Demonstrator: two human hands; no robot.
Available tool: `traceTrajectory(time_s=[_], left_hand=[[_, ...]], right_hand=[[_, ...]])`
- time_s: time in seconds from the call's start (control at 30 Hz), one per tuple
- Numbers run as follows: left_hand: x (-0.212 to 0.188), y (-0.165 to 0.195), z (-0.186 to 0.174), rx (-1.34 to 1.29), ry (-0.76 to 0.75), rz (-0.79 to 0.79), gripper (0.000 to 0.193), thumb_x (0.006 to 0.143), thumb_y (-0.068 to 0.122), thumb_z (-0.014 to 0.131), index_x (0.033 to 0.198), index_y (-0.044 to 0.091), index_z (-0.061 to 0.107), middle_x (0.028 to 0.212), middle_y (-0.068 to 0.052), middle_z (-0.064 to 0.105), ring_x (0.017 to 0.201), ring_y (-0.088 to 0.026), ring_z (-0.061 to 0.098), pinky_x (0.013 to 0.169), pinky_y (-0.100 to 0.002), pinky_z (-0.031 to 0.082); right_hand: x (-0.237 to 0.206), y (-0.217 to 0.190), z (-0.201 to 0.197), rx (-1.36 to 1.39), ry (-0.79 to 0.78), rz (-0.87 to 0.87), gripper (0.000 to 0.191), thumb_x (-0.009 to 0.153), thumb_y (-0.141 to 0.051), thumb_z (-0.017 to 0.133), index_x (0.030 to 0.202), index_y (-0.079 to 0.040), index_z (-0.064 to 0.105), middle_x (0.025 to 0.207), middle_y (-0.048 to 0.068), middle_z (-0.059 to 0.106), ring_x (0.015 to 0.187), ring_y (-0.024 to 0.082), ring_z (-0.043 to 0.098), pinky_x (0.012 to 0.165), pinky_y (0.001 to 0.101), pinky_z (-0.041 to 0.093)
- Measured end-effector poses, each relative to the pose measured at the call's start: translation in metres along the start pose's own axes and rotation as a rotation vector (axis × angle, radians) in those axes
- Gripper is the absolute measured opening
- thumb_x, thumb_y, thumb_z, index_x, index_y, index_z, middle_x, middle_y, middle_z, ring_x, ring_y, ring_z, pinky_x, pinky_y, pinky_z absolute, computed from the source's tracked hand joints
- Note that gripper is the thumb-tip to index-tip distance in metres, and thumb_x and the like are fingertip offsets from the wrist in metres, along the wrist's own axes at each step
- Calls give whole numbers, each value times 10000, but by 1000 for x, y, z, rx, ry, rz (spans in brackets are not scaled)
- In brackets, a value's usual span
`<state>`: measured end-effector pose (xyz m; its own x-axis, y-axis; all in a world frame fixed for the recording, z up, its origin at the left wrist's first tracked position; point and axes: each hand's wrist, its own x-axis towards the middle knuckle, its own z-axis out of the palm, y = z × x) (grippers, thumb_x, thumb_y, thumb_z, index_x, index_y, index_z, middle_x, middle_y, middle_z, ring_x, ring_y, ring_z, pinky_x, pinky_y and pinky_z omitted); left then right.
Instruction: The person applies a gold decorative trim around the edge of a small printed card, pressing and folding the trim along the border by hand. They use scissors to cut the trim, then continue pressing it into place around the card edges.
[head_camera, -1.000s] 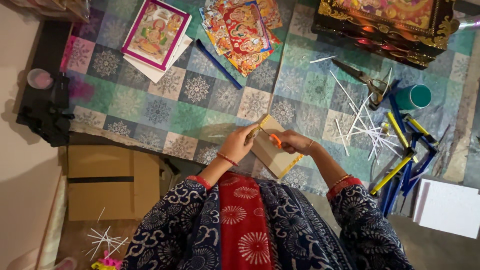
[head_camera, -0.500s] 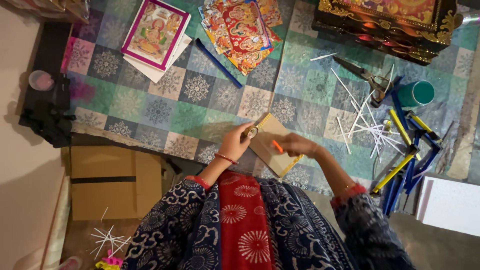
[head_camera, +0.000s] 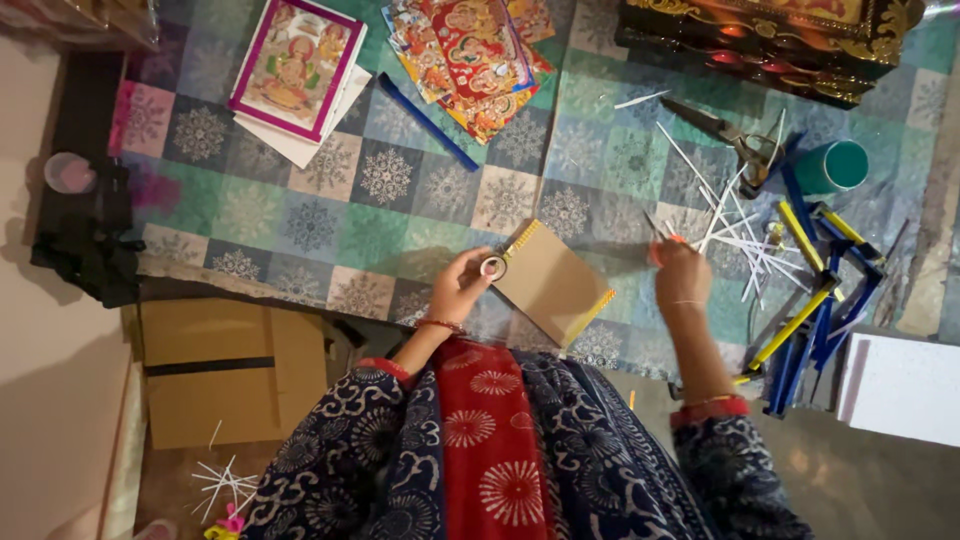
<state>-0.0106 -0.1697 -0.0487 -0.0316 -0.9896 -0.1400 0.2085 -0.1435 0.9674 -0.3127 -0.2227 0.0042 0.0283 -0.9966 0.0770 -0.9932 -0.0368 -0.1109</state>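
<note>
Holding a tan cardboard piece (head_camera: 553, 282) with yellow-trimmed edges, the left hand (head_camera: 462, 288) pinches its upper-left corner together with a small tape roll (head_camera: 493, 267); fingers closed on both. Cardboard piece sits tilted over the patterned mat (head_camera: 330, 215), just above the lap. Right hand (head_camera: 682, 272) is well apart, off to the right of the cardboard piece, closed on a small orange-handled cutter (head_camera: 662, 243) at the edge of the white sticks (head_camera: 735, 235). Further right of the cardboard: blue-yellow strips (head_camera: 815, 305), teal cup (head_camera: 834, 166), scissors (head_camera: 722, 130). Up-left of the cardboard: framed picture (head_camera: 294, 65) and a pile of prints (head_camera: 470, 50). Down-left: flat brown box (head_camera: 225, 365).

Step, by my read: taping or trimming the cardboard edge, with the right hand off among the sticks. Next move likely calls for bringing the right hand back to the taped corner while the left keeps the piece steady; blade position too small to tell.
</note>
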Motion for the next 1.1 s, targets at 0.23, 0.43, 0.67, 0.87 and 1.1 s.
traceTrajectory(time_s=[0.23,0.43,0.67,0.87,1.1], left_hand=[[2,2,-3,-201,101,-194,542,914,53,726,1435,92,581,1173,-29,706,989,-93,655,798,-247,534],[-2,0,1,-323,62,-270,564,907,15,713,1436,139,565,1214,-19,684,1076,-121,670,904,-300,590],[-2,-5,1,-425,122,-375,544,919,0,684,1427,159,571,1176,-13,679,1115,-144,665,951,-370,604],[-2,-3,1,-415,107,-393,547,918,-3,686,1426,159,568,1185,-2,671,1109,-135,660,952,-371,594],[-2,-3,-1,-421,86,-372,540,930,2,696,1433,153,570,1164,-19,675,1092,-142,672,956,-367,603]], right_hand=[[-17,-128,15,315,-197,-251,1074,723,-563,827,1530,-12,382,1468,243,432,1278,460,409,1065,570,353],[-19,-141,9,226,-251,-260,991,674,-585,837,1550,-334,447,1604,165,335,1410,502,302,1143,618,292],[-25,-138,24,144,-190,-324,837,724,-588,826,1482,-403,522,1621,149,286,1466,436,254,1191,655,166],[-29,-135,25,268,-99,-403,795,791,-603,789,1495,-369,505,1670,170,256,1551,434,213,1266,632,144],[-26,-135,25,217,-205,-337,867,743,-621,826,1512,-369,515,1674,173,204,1517,473,140,1232,615,113]])
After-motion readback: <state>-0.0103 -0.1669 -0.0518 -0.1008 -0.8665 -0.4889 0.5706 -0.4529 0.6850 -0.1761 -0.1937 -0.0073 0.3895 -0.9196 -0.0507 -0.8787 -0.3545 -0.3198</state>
